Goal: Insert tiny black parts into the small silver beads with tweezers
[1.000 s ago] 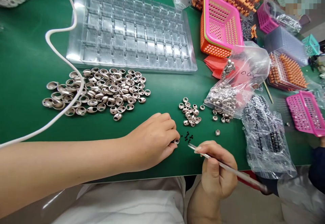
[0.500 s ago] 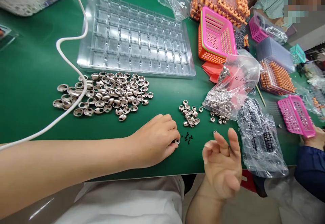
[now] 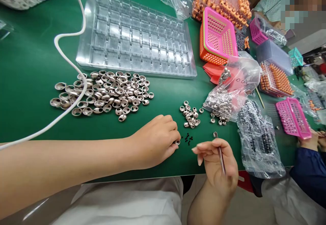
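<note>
My left hand (image 3: 155,141) rests on the green table, its fingertips closed on a small silver ring (image 3: 177,142). Just right of it lie tiny black pieces (image 3: 188,138). My right hand (image 3: 220,165) is raised palm up at the table's front edge, with a thin dark metal tool (image 3: 221,158) between thumb and forefinger and the other fingers loosely spread. Beyond the black pieces is a small pile of silver rings (image 3: 189,115). A large pile of bigger silver rings (image 3: 114,92) spreads beyond my left forearm.
A clear compartment tray (image 3: 142,41) lies at the back. A white cable (image 3: 61,116) crosses the left pile. To the right are a pink basket (image 3: 220,34), a plastic bag of silver parts (image 3: 221,99) and a bag of black parts (image 3: 259,140). Another person's hand (image 3: 309,141) touches a pink basket.
The dark tool now shows in my right hand, which has turned and closed its thumb and forefinger round it. My left hand has stayed in place.
</note>
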